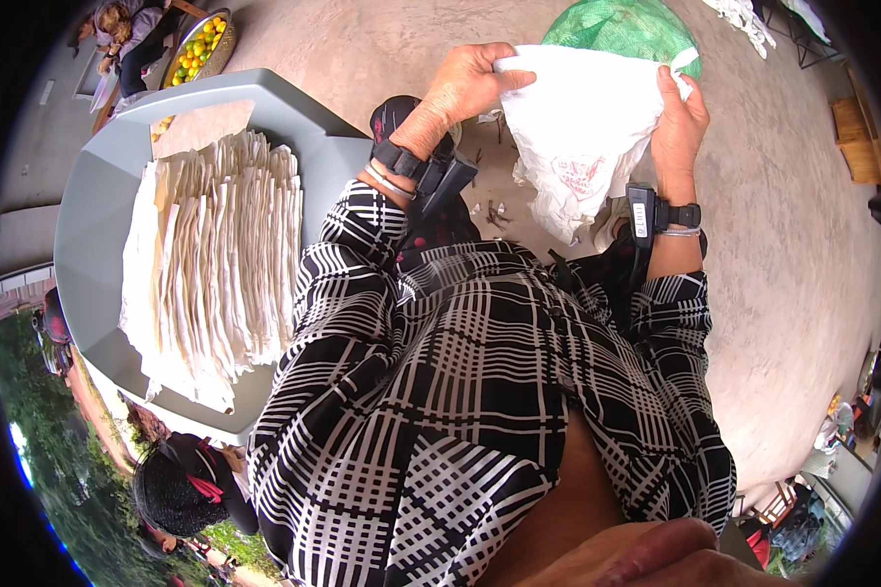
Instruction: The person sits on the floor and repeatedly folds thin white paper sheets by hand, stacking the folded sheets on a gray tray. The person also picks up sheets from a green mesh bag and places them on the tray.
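Observation:
A white bag, thin and crumpled (pixel 584 110), with a red print near its lower end, is stretched between my two hands. My left hand (pixel 477 81) pinches its upper left corner between thumb and fingers. At the upper right corner, my right hand (pixel 679 121) grips the edge. Behind the bag lies a green mesh sack (pixel 617 29). Left of me, a grey plastic chair (pixel 95 220) carries a thick stack of flattened whitish bags or sheets (pixel 213 257), their edges upright in rows.
A basket of orange and green fruit (pixel 204 48) stands at the upper left, near a seated person (pixel 121 37). Another person (pixel 183 484) is at the lower left. Dark scraps lie on the concrete floor (pixel 771 242) below my hands. A wooden box (pixel 855 139) is at the right.

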`<state>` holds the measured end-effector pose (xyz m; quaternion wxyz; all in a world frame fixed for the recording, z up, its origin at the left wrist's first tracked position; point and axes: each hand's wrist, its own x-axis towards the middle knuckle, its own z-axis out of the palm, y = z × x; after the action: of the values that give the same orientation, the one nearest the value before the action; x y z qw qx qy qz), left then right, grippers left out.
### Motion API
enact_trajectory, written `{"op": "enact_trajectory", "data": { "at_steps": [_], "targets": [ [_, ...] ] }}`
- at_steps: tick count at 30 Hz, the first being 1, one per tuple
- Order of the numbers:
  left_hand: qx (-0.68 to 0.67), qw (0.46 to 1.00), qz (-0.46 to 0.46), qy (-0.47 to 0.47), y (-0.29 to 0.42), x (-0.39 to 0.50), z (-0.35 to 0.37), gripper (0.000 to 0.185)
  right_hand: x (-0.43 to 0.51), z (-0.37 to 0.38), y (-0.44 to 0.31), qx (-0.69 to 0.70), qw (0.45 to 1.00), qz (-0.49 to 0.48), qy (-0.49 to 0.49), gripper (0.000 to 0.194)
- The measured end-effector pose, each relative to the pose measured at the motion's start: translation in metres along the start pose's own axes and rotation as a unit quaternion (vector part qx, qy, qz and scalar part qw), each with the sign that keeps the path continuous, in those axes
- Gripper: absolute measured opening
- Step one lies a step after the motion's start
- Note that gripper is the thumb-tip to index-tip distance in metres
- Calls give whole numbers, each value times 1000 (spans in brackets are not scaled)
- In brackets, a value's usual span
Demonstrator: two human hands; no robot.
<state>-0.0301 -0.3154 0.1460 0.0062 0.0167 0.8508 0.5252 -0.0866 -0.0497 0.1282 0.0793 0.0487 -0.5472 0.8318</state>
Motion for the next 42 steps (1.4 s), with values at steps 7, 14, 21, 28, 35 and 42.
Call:
{"op": "enact_trajectory", "data": {
  "at_steps": [7,14,21,28,35,42],
  "targets": [
    [-379,910,81,144,-9,10,26,21,4,3,10,-36,997,-47,40,15],
    [-204,932,101,282,-29,28,42,19,4,5,17,14,997,-72,20,25],
    [-226,883,185,366,-4,41,50,22,-4,8,29,-45,997,64,-1,31],
    [-10,881,198,429,-3,39,33,23,-4,9,38,-6,999,-50,10,17],
    [-338,890,-39,303,-5,38,35,21,7,3,37,-15,999,-41,18,22],
    [-365,899,-135,200,-36,8,75,24,11,-2,31,-48,995,47,67,9]
  ]
}}
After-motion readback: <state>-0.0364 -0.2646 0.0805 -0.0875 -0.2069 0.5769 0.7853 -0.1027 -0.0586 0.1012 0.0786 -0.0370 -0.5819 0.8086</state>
